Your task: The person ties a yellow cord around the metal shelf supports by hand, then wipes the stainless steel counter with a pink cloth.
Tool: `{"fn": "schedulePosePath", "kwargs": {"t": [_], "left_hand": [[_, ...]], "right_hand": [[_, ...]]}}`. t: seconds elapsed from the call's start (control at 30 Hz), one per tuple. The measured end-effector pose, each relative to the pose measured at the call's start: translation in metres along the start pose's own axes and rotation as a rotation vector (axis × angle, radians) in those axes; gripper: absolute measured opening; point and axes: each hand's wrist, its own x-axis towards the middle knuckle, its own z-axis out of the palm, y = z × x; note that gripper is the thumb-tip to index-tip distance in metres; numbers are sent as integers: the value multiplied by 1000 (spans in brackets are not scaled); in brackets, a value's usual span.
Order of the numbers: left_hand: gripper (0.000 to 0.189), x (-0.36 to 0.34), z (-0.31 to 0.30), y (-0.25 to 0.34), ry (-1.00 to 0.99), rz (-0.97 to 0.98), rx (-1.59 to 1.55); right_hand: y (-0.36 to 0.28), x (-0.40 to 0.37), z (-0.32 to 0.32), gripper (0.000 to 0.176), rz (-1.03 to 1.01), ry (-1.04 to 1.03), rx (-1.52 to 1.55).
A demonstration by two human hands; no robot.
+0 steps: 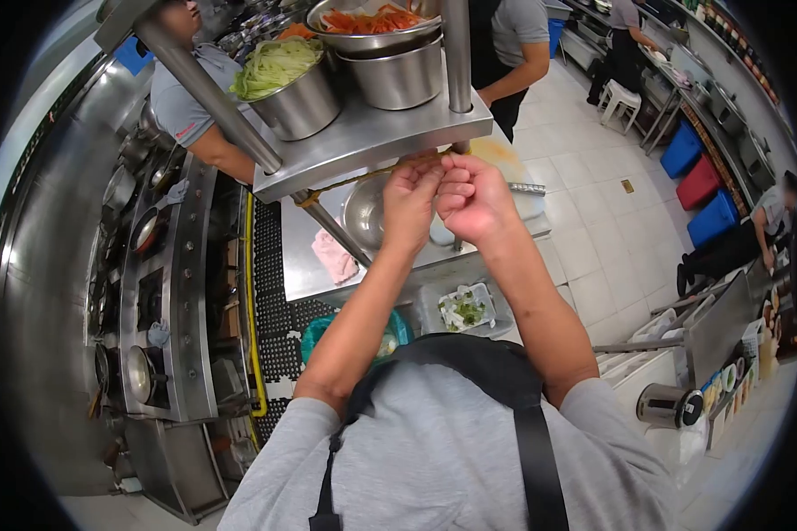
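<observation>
Both my hands are raised close together under the front edge of the steel shelf (372, 164). My left hand (412, 199) is closed, its thumb and fingers pinched at a yellow-brown cord (354, 180) that runs along beneath the shelf from its left post. Beside it, my right hand (472, 196) has its fingers curled in; what it grips is too small to make out. Behind and below my hands lie a round metal bowl (363, 212) and a pale board (531, 205) on the steel table (297, 274).
Above, the shelf holds a pot of shredded greens (297, 106) and a bowl of orange shreds (372, 35). A pink cloth (334, 257) lies on the table. Below are a plastic tub (429, 310) and a green-lined bin (314, 332). Co-workers stand beyond the shelf, left and right.
</observation>
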Motion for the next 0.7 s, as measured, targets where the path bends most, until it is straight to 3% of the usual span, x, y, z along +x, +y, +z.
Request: {"fn": "schedulePosePath", "kwargs": {"t": [0.2,0.4,0.53,0.7], "left_hand": [[24,6,-1,-8,42,159,227],[10,0,12,-33,180,261,212],[13,-4,25,-34,284,327,414],[13,4,15,-50,296,434,437]], "right_hand": [[-11,1,5,8,112,46,70],[-18,-8,10,12,46,153,-309],[-22,-7,14,14,68,168,-366],[-23,-4,2,15,67,128,-412]]}}
